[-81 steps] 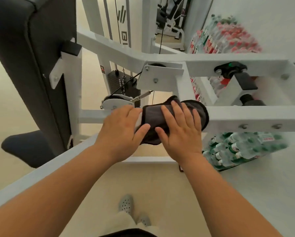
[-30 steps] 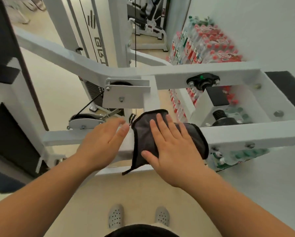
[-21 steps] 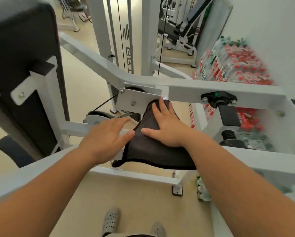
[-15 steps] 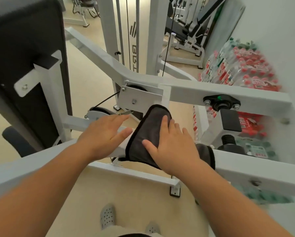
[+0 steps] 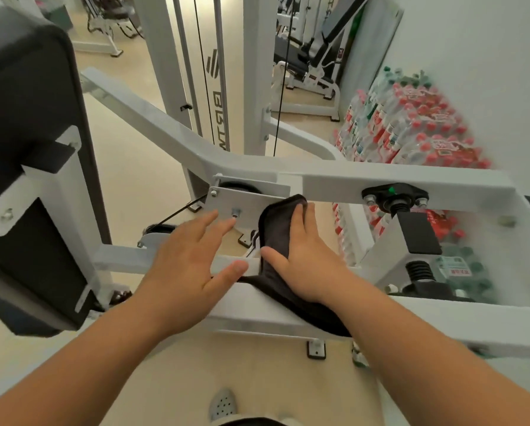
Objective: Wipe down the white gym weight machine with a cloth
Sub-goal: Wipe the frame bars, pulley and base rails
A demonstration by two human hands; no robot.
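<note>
Dark cloth [image 5: 276, 232] lying across middle of white machine [image 5: 334, 179]; I'm pressing it with straight-fingered right hand [image 5: 306, 262]. Left hand [image 5: 190, 265] spread open beside, holding nothing. Judging wiping midway, far bars [image 5: 165, 130] waiting.

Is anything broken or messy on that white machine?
Nothing stands out. The dark grey cloth just drapes over the white metal machine frame under the flat right hand; the left hand spreads open beside it.
</note>
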